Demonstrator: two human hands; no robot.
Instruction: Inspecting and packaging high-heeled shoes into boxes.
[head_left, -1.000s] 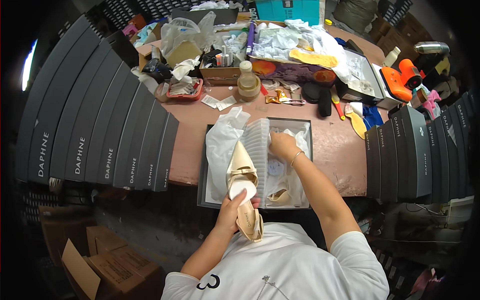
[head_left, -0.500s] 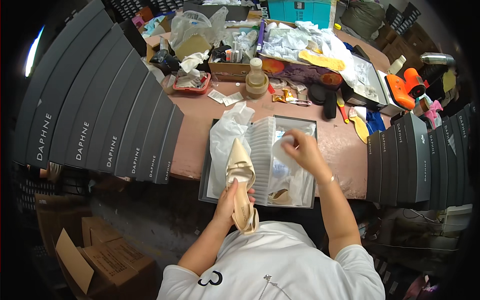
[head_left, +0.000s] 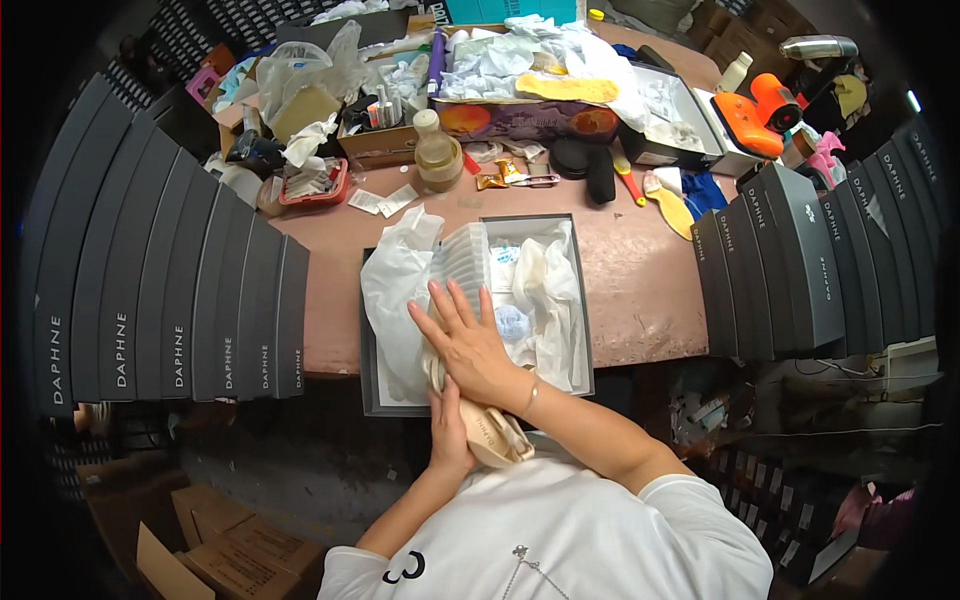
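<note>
Just in front of my body, my left hand (head_left: 452, 432) is wrapped round the middle of a beige pointed-toe pump (head_left: 492, 438), its heel end toward me. Across the pump's front lies my right hand (head_left: 468, 345), palm down with fingers spread, hiding the toe. Beneath is an open dark grey shoebox (head_left: 369, 372). White tissue paper (head_left: 398, 275) fills its left part, and a ribbed white sheet (head_left: 462, 258) stands in the middle. To the right sit a crumpled white paper ball (head_left: 512, 322) and a cream-coloured shape (head_left: 541, 290) among tissue; I cannot tell what it is.
Tall rows of grey shoeboxes stand at left (head_left: 150, 280) and right (head_left: 790, 270). Behind the open box are a glue bottle (head_left: 437, 160), a red basket (head_left: 318, 185), a red-and-yellow brush (head_left: 628, 180), a yellow insole (head_left: 670, 210) and an orange tape dispenser (head_left: 748, 125). Cartons (head_left: 235, 535) sit lower left.
My right hand has moved left from above the box's right side onto the front of the pump, its fingers now spread. The left hand still holds the pump. The whole view has shifted.
</note>
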